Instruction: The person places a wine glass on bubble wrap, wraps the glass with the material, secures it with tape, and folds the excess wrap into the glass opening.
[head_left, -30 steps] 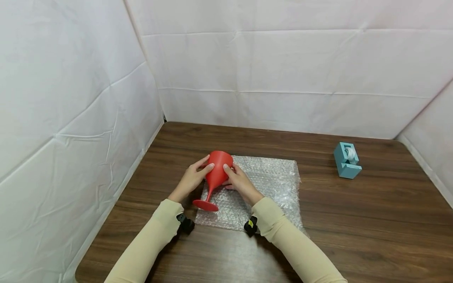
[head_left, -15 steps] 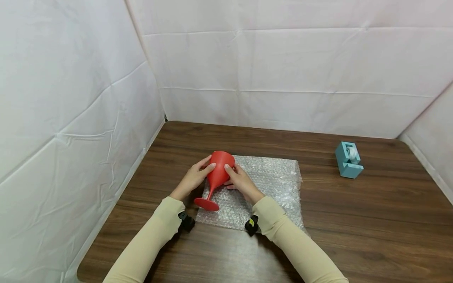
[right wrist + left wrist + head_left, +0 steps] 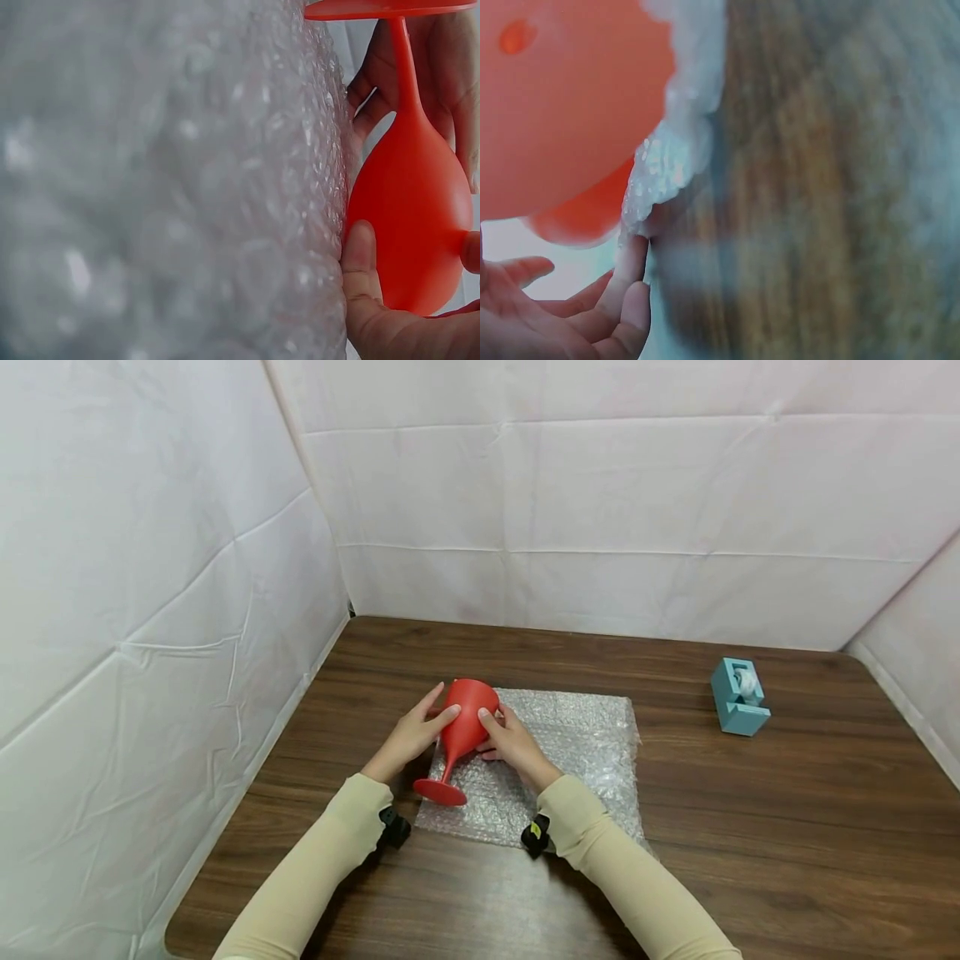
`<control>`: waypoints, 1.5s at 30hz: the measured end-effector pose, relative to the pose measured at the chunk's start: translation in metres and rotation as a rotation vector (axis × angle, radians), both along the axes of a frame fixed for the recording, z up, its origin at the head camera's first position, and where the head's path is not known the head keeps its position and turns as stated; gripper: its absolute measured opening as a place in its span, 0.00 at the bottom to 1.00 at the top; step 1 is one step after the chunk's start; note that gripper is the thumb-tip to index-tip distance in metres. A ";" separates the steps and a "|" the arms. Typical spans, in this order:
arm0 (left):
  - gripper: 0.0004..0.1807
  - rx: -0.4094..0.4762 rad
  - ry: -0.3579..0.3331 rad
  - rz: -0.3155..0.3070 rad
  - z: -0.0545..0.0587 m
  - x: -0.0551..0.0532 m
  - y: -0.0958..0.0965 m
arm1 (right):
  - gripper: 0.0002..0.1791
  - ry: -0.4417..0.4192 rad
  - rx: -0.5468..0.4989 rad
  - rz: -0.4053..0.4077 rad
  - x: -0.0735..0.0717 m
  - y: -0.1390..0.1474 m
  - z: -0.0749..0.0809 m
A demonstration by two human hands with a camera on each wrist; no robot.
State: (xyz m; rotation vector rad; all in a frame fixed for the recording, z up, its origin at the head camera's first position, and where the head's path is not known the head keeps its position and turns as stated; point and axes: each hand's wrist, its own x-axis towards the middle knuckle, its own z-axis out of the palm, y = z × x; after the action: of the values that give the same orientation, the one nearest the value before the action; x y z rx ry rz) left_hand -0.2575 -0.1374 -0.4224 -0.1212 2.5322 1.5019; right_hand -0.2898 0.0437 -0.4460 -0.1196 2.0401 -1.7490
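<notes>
White cloth wall [image 3: 165, 535], at left, creased. Left hand [image 3: 408, 739]: fingers extended and spread, closed round nothing; thumb tip at the near side of the goblet's bowl (contact there cannot be told), index finger reaching past it. A dark wrist device [image 3: 394, 828] sits at that cuff. Red goblet [image 3: 462, 732], one: between the hands, tipped over above the bubble wrap, mouth pointing away from the person, foot toward them, the foot overlapping the sheet's left edge in the head view. Right hand [image 3: 517, 747]: grips the bowl from the right, thumb on top, another finger low between bowl and sheet. Bubble wrap [image 3: 585, 760], one sheet: spread beneath, its far left corner hidden by goblet and hand. Tape dispenser [image 3: 738, 710], light blue, with a roll: well apart at right on the brown wooden table [image 3: 795, 802], the right hand and wrap lying between it and the goblet.
</notes>
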 end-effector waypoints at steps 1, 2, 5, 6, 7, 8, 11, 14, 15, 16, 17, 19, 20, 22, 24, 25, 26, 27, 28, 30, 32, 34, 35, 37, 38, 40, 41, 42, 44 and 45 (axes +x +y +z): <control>0.41 0.005 -0.008 -0.003 0.000 0.000 0.000 | 0.37 0.004 0.004 -0.002 0.000 0.000 0.000; 0.41 0.010 -0.017 -0.006 0.000 0.000 0.000 | 0.37 0.004 0.008 -0.004 0.000 0.001 0.000; 0.43 0.016 -0.031 -0.014 -0.001 -0.001 0.001 | 0.38 0.011 0.032 -0.009 0.000 0.002 -0.001; 0.44 0.017 -0.033 -0.015 -0.001 -0.002 0.001 | 0.38 0.017 0.045 -0.011 0.000 0.003 -0.001; 0.45 0.015 -0.034 -0.014 -0.001 -0.002 0.002 | 0.38 0.028 0.058 -0.010 0.001 0.003 -0.001; 0.45 0.012 -0.034 -0.013 0.000 -0.002 0.002 | 0.38 0.033 0.071 -0.013 0.001 0.004 0.000; 0.45 -0.001 -0.027 -0.014 0.001 -0.004 0.004 | 0.38 0.060 0.122 -0.019 0.003 0.006 0.002; 0.44 -0.011 -0.020 -0.022 0.001 -0.004 0.005 | 0.37 0.092 0.146 -0.028 0.004 0.008 0.003; 0.44 -0.017 -0.015 -0.026 0.002 -0.004 0.006 | 0.36 0.105 0.148 -0.030 0.004 0.008 0.003; 0.44 -0.022 -0.014 -0.027 0.002 -0.004 0.007 | 0.36 0.120 0.145 -0.031 0.005 0.009 0.003; 0.44 -0.030 -0.014 -0.029 0.002 -0.004 0.007 | 0.35 0.139 0.147 -0.034 0.005 0.010 0.003; 0.44 -0.043 -0.015 -0.035 0.003 -0.005 0.008 | 0.34 0.176 0.146 -0.034 0.005 0.011 0.002; 0.44 -0.052 -0.016 -0.037 0.004 -0.005 0.009 | 0.34 0.188 0.144 -0.032 0.005 0.012 0.002; 0.44 -0.061 -0.019 -0.041 0.005 -0.006 0.009 | 0.33 0.208 0.149 -0.025 0.005 0.014 0.002; 0.43 -0.058 -0.022 -0.049 0.006 -0.006 0.009 | 0.32 0.214 0.152 -0.022 0.005 0.015 0.002; 0.43 -0.057 -0.024 -0.052 0.007 -0.007 0.009 | 0.32 0.216 0.153 -0.022 0.005 0.016 0.002; 0.43 -0.053 -0.026 -0.056 0.007 -0.007 0.009 | 0.32 0.216 0.154 -0.022 0.005 0.017 0.002; 0.43 -0.044 -0.027 -0.061 0.008 -0.007 0.009 | 0.31 0.215 0.151 -0.023 0.005 0.017 0.002; 0.42 -0.032 -0.029 -0.064 0.008 -0.008 0.008 | 0.31 0.215 0.148 -0.024 0.005 0.018 0.002; 0.41 -0.010 -0.029 -0.071 0.008 -0.008 0.007 | 0.31 0.219 0.142 -0.024 0.004 0.020 0.001; 0.40 0.016 -0.026 -0.081 0.008 -0.009 0.005 | 0.31 0.213 0.129 -0.023 0.004 0.021 0.001; 0.38 0.036 -0.019 -0.088 0.008 -0.009 0.004 | 0.31 0.204 0.121 -0.024 0.005 0.022 0.002; 0.37 0.043 -0.015 -0.089 0.008 -0.009 0.004 | 0.31 0.197 0.119 -0.027 0.005 0.023 0.002; 0.35 0.073 -0.001 -0.087 0.008 -0.010 0.004 | 0.32 0.176 0.113 -0.038 0.005 0.024 0.003; 0.34 0.090 0.007 -0.083 0.008 -0.011 0.005 | 0.32 0.169 0.114 -0.044 0.005 0.024 0.003; 0.33 0.116 0.025 -0.071 0.008 -0.012 0.006 | 0.34 0.156 0.118 -0.053 0.005 0.025 0.003; 0.32 0.127 0.031 -0.064 0.008 -0.013 0.006 | 0.34 0.152 0.120 -0.058 0.004 0.026 0.003; 0.31 0.137 0.037 -0.062 0.007 -0.014 0.007 | 0.35 0.147 0.121 -0.062 0.004 0.027 0.003; 0.30 0.137 0.041 -0.062 0.007 -0.014 0.007 | 0.35 0.137 0.123 -0.066 0.003 0.028 0.002; 0.29 0.133 0.039 -0.059 0.007 -0.015 0.007 | 0.35 0.130 0.120 -0.068 0.003 0.028 0.001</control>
State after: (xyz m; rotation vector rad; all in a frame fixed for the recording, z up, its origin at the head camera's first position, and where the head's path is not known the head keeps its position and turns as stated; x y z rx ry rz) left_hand -0.2720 -0.1302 -0.4157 0.0029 2.4332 1.6594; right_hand -0.2871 0.0720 -0.4447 -0.1308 2.2616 -1.6927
